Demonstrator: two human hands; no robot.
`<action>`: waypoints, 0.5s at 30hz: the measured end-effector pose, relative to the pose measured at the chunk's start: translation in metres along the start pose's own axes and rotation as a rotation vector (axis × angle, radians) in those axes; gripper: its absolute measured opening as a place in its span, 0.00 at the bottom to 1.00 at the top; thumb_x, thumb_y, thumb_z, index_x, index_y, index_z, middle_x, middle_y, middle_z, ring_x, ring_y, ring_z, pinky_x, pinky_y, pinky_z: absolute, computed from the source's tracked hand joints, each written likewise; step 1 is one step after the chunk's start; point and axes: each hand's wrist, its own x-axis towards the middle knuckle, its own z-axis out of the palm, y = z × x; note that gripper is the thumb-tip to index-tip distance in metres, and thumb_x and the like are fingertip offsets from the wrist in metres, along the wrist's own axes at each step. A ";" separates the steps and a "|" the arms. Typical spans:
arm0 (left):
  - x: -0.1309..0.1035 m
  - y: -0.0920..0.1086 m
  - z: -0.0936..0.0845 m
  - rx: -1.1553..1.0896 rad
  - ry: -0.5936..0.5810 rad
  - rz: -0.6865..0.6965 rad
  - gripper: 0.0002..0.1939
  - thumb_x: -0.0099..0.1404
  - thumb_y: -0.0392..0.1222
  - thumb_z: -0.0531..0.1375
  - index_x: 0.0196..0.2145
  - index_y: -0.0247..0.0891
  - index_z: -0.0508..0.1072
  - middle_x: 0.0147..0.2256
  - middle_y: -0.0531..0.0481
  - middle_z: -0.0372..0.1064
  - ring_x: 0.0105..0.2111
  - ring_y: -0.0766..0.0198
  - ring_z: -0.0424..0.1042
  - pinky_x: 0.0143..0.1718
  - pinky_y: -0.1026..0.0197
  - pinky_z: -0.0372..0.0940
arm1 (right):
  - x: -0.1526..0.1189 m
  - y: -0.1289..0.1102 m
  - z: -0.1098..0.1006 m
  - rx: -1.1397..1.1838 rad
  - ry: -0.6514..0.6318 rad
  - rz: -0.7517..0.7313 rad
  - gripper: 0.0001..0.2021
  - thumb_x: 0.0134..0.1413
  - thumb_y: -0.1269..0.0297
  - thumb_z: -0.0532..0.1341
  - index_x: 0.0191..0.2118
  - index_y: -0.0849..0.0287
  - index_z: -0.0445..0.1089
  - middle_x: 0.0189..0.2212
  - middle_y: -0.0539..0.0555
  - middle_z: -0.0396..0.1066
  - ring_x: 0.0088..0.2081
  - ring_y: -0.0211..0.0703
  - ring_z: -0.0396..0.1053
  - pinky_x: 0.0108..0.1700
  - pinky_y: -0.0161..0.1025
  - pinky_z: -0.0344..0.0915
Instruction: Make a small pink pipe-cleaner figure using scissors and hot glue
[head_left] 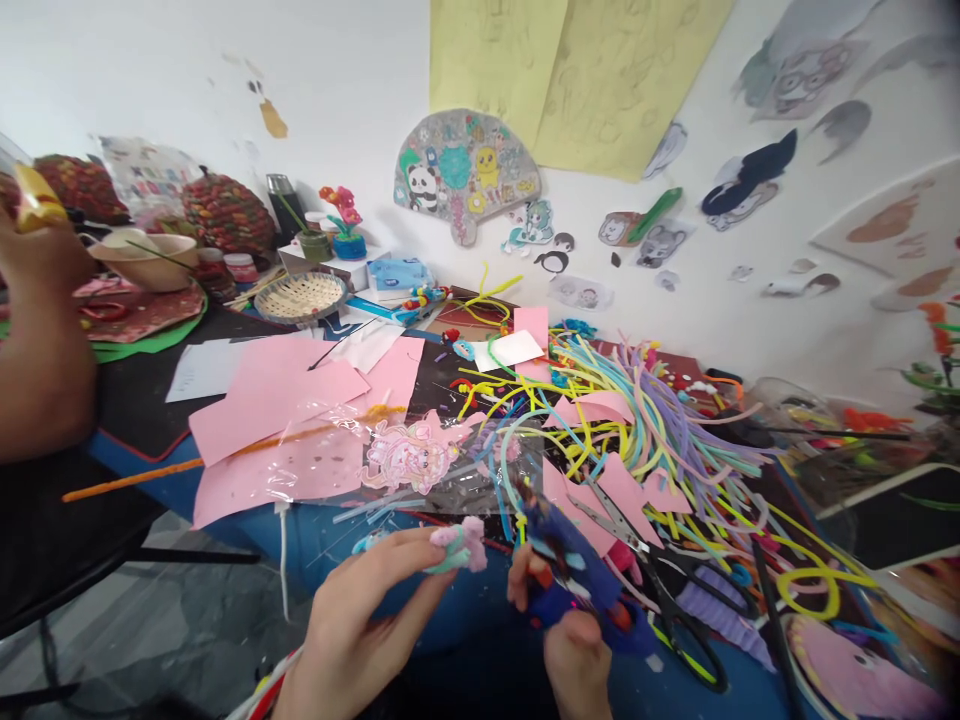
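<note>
Near the bottom middle, my left hand [364,605] pinches a small fuzzy pipe-cleaner piece [466,545] in pink and mint between thumb and fingertips. To its right, my right hand [576,655] is closed on a dark blue patterned piece [555,540] with brown and light patches; its exact kind is unclear. A pair of scissors [641,550] with black handles lies beside that hand, blades partly apart. Beyond my hands, a pink cartoon cutout [412,458] rests with clear plastic film on the table.
Many coloured pipe cleaners [660,420] spread over the right side. Pink paper sheets [277,390] cover the middle left, crossed by an orange fuzzy stick [150,482]. At far left, another person's arm [37,330] holds something yellow. A woven basket [300,296] and wipes pack [400,275] stand behind.
</note>
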 end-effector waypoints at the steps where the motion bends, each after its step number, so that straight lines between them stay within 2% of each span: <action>1: -0.002 -0.001 0.000 0.015 0.058 -0.020 0.15 0.60 0.32 0.64 0.44 0.45 0.72 0.38 0.52 0.78 0.36 0.62 0.79 0.40 0.64 0.74 | 0.007 -0.004 0.004 -0.076 0.008 -0.021 0.29 0.51 0.32 0.51 0.36 0.56 0.68 0.28 0.54 0.69 0.25 0.43 0.66 0.28 0.40 0.65; 3: -0.007 -0.003 0.000 0.026 0.139 -0.047 0.15 0.59 0.33 0.65 0.43 0.44 0.72 0.37 0.52 0.78 0.36 0.62 0.79 0.39 0.64 0.74 | 0.024 -0.009 0.016 -0.286 0.009 -0.062 0.20 0.58 0.45 0.55 0.46 0.55 0.65 0.35 0.56 0.70 0.31 0.45 0.69 0.34 0.41 0.67; 4: -0.009 -0.003 0.000 0.027 0.158 -0.055 0.15 0.59 0.34 0.65 0.44 0.44 0.72 0.36 0.52 0.78 0.36 0.62 0.78 0.40 0.65 0.74 | 0.033 -0.009 0.024 -0.425 -0.010 -0.061 0.18 0.59 0.50 0.57 0.48 0.56 0.63 0.36 0.57 0.71 0.34 0.47 0.70 0.36 0.42 0.68; 7: -0.012 -0.002 -0.001 0.036 0.165 -0.069 0.14 0.60 0.35 0.65 0.43 0.43 0.73 0.36 0.52 0.78 0.36 0.62 0.78 0.40 0.64 0.74 | 0.057 -0.002 0.047 -0.844 0.036 -0.156 0.21 0.58 0.50 0.57 0.48 0.64 0.65 0.41 0.64 0.68 0.42 0.57 0.68 0.43 0.51 0.66; 9: -0.013 0.000 0.001 0.029 0.149 -0.094 0.13 0.60 0.36 0.65 0.44 0.43 0.72 0.36 0.52 0.78 0.35 0.62 0.79 0.38 0.65 0.74 | 0.065 0.002 0.055 -0.997 0.023 -0.183 0.23 0.58 0.50 0.57 0.49 0.67 0.66 0.41 0.67 0.68 0.43 0.61 0.67 0.44 0.55 0.65; 12: -0.011 0.006 0.007 -0.043 0.149 -0.162 0.18 0.61 0.35 0.64 0.48 0.43 0.69 0.37 0.51 0.78 0.35 0.63 0.79 0.37 0.67 0.74 | 0.061 -0.004 0.051 -0.950 0.019 -0.187 0.21 0.61 0.54 0.54 0.51 0.65 0.66 0.42 0.65 0.68 0.45 0.59 0.66 0.46 0.55 0.64; 15: -0.006 0.012 0.013 -0.107 0.113 -0.220 0.24 0.61 0.34 0.63 0.54 0.44 0.65 0.38 0.52 0.78 0.36 0.63 0.79 0.41 0.66 0.74 | 0.046 -0.025 0.035 -0.624 0.048 -0.177 0.14 0.65 0.60 0.50 0.47 0.59 0.68 0.41 0.59 0.69 0.45 0.50 0.67 0.47 0.49 0.64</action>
